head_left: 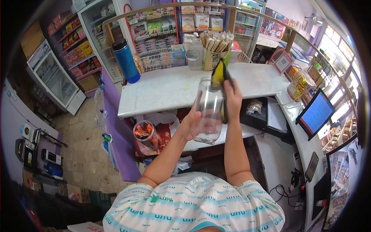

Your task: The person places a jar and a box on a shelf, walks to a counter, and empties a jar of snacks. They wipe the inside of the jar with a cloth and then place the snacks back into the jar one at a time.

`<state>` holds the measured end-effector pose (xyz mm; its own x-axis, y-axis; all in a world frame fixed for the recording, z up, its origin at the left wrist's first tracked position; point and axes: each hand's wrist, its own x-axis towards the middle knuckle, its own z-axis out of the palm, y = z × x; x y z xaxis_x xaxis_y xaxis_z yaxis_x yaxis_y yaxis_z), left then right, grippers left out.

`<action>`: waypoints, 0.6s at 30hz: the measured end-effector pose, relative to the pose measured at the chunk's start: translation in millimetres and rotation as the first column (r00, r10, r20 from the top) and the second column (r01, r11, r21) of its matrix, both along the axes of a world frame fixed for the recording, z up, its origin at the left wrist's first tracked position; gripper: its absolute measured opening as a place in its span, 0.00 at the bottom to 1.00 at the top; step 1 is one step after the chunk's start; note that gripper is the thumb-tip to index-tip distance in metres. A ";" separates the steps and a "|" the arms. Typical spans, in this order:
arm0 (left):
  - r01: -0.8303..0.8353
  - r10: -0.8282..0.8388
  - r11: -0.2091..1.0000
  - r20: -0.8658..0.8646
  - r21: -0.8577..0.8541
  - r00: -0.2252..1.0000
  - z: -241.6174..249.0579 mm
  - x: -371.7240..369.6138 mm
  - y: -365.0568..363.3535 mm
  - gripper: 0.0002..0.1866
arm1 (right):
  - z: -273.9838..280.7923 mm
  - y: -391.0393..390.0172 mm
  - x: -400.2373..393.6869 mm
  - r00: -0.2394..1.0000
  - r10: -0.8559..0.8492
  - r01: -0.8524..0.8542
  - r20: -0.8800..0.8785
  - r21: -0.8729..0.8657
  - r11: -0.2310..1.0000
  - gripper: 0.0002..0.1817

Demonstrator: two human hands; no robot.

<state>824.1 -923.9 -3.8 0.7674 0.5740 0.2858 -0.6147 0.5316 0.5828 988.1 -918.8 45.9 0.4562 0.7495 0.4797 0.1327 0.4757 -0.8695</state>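
Note:
My left hand is closed around the lower left side of a clear, see-through jar, which is tilted slightly above the counter's front edge. My right hand grips a yellow and black item at the jar's upper right side; its exact shape is hard to make out. Part of this item runs down behind or beside the jar. Below and left of my left hand, another clear jar with red and dark contents stands on a red surface on the lower shelf.
The white counter bears a blue bottle, a carton of wrapped sticks and a clear container. To the right are a framed code sign, a tin, a screen and a phone.

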 end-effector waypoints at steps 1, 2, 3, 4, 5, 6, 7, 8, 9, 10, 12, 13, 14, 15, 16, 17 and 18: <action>-0.056 0.057 0.998 -0.032 0.035 0.998 -1.7 -4.9 2.3 0.55 | -4.5 -0.9 -11.8 0.994 -0.040 0.024 0.104 0.148 0.989 0.14; -0.048 0.050 0.998 -0.032 0.045 0.998 -8.4 -12.7 10.2 0.55 | -8.6 -10.2 -20.5 0.946 -0.011 -0.045 0.324 0.166 0.985 0.19; -0.152 0.156 0.987 -0.095 0.041 0.983 -18.0 -21.6 21.6 0.50 | 0.6 -30.7 -35.4 0.857 0.014 -0.110 0.516 0.156 0.982 0.26; -0.256 0.259 0.966 -0.158 0.042 0.953 -22.1 -25.6 28.8 0.46 | 0.3 -45.8 -51.7 0.793 0.032 -0.138 0.608 0.129 0.982 0.28; -0.468 0.451 0.883 -0.200 -0.041 0.870 6.6 -18.9 20.9 0.35 | -2.3 -60.0 -67.4 0.738 0.026 -0.137 0.674 0.112 0.984 0.28; -0.356 0.356 0.934 -0.013 -0.007 0.934 12.2 -24.0 21.0 0.31 | -4.0 -69.7 -78.8 0.677 0.019 -0.135 0.736 0.099 0.986 0.28; -0.243 0.245 0.970 0.115 -0.026 0.963 6.8 -24.9 32.3 0.31 | -5.1 -75.6 -85.2 0.676 0.008 -0.128 0.737 0.107 0.986 0.28; -0.125 0.129 0.992 0.243 -0.029 0.961 1.7 -23.2 43.2 0.31 | -5.6 -79.7 -89.3 0.637 -0.052 -0.072 0.769 0.126 0.989 0.27; -0.206 0.248 0.925 0.096 -0.320 0.964 7.1 -17.9 31.2 0.29 | -5.3 -81.1 -90.1 0.593 -0.106 -0.019 0.798 0.145 0.989 0.26; -0.206 0.248 0.924 0.096 -0.323 0.964 1.7 -18.4 24.9 0.29 | -3.5 -74.7 -84.0 0.592 -0.104 -0.019 0.799 0.142 0.990 0.26; -0.395 0.390 0.919 -0.159 0.002 0.907 -9.5 -17.9 12.7 0.36 | 6.2 -43.8 -55.8 0.733 -0.044 -0.048 0.679 0.116 0.992 0.24; -0.339 0.339 0.940 -0.219 0.038 0.915 16.1 -20.4 -5.5 0.47 | 13.5 -26.8 -38.4 0.829 0.011 -0.110 0.559 0.144 0.983 0.24; -0.272 0.281 0.959 -0.147 0.081 0.948 21.0 -13.9 -14.2 0.49 | 20.6 -12.6 -24.3 0.901 0.075 -0.166 0.427 0.179 0.970 0.24; -0.259 0.272 0.961 -0.150 0.097 0.951 22.4 -10.1 -16.6 0.49 | 26.0 -3.8 -16.9 0.901 0.081 -0.171 0.426 0.178 0.969 0.24; -0.247 0.263 0.962 -0.153 0.113 0.953 23.4 -6.8 -17.9 0.48 | 30.0 3.1 -10.8 0.915 0.150 -0.217 0.375 0.144 0.966 0.25; -0.253 0.269 0.961 -0.155 0.112 0.951 22.5 -5.1 -17.5 0.48 | 31.6 5.7 -6.4 0.921 0.216 -0.264 0.323 0.113 0.958 0.26; -0.297 0.311 0.948 -0.135 0.116 0.941 21.0 -5.1 -13.7 0.44 | 32.9 0.5 -14.8 0.847 -0.004 -0.090 0.532 0.150 0.985 0.27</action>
